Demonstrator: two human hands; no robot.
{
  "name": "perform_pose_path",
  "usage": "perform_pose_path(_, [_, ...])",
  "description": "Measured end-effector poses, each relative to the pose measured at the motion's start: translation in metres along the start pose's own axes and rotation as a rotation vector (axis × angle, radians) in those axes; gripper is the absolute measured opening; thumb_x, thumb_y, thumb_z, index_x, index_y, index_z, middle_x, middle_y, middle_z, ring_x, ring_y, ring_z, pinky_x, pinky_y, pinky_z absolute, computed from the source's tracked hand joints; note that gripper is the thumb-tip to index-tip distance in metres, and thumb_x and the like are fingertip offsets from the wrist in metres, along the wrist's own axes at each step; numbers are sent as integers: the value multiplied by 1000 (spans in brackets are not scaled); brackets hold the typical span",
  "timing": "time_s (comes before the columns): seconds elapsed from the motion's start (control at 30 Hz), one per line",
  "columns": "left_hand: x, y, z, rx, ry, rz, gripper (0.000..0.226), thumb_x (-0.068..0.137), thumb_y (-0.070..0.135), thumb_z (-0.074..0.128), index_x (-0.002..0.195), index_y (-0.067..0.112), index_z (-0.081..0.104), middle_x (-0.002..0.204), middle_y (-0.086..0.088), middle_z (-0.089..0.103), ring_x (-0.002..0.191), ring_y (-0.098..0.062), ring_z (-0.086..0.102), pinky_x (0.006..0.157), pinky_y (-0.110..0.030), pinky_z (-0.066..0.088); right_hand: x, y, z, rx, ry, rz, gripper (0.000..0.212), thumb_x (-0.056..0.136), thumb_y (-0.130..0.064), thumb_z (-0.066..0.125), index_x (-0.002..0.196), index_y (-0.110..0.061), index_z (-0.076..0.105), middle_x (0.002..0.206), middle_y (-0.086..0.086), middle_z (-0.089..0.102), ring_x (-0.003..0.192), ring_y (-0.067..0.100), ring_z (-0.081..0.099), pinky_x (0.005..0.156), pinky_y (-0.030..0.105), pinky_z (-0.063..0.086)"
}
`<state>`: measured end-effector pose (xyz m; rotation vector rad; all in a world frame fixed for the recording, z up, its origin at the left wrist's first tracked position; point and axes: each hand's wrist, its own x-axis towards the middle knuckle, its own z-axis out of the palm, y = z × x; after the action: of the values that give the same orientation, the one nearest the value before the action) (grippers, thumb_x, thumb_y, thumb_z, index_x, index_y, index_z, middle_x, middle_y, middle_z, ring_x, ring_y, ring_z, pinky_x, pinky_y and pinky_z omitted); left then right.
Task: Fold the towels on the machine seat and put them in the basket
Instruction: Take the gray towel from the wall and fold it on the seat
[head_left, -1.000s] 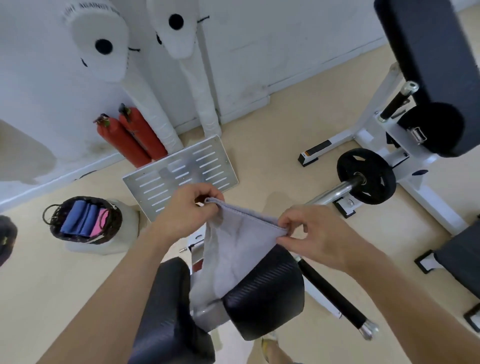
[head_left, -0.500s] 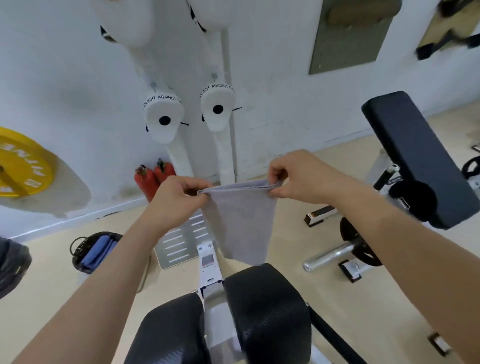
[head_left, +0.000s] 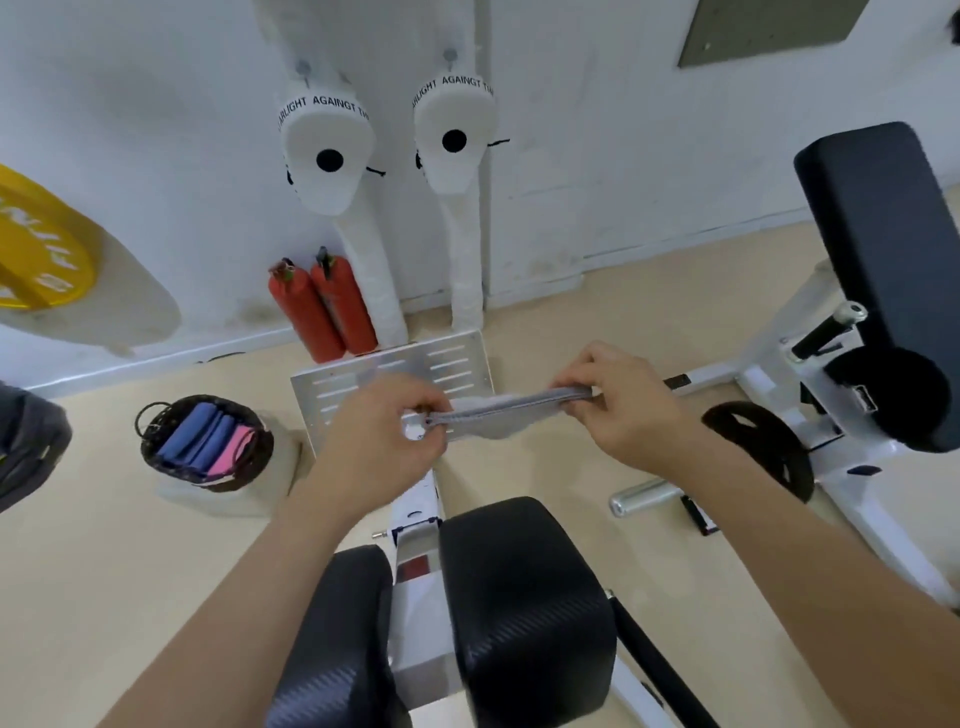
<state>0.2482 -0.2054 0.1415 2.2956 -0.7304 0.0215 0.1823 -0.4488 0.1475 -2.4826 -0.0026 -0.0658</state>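
You held the towel (head_left: 493, 418) taut in the air between both hands, beyond the seat (head_left: 524, 597), with its long axis running 9 to 3 o'clock. Your left hand (head_left: 382, 434) pinched one end and your right hand (head_left: 623, 415) the other, fingers curled on the hem and wrists level. The basket (head_left: 148, 449) sat at 9 o'clock, nearer your left hand.

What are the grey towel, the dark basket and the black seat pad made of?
The grey towel is probably soft cloth: it sags and has a stitched hem. The basket looks like dark woven wicker. The black seat pad is likely padded vinyl, slightly shiny with a fine ribbed texture.
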Motion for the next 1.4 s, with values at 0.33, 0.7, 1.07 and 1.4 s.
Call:
perform_pose_path(0.33, [-186,-28,131,85,-563,85,34,51,9,58,69,29,36,69,16,45,67,-2,31,54,-20,37,-185,68,130,-51,-291,86,22,83,-6,60,98,-15,73,103,-6,63,84,7,63,87,15,44])
perform_pose_path(0.7, [-216,10,159,406,-555,131,83,53,25,63,134,23,43,108,1,57,96,-23,54,77,-36,43,-221,58,153,3,-98,103,20,78,-7,58,91,-15,70,94,-8,59,87,4,55,84,10,42])
perform_pose_path(1.07, [-234,9,183,593,-498,266,44,76,13,47,113,3,67,120,-14,66,108,-35,63,83,-52,53,-195,52,146,-81,-242,167,69,85,-56,16,145,-28,36,157,-10,22,145,9,14,111,30,25])
perform_pose_path(1.4, [-234,18,160,265,-708,257,34,80,23,63,112,11,61,113,-5,65,99,-24,62,78,-31,55,-188,61,163,-279,-553,27,72,84,-58,0,150,-37,21,159,-21,3,144,-2,-7,117,36,8])
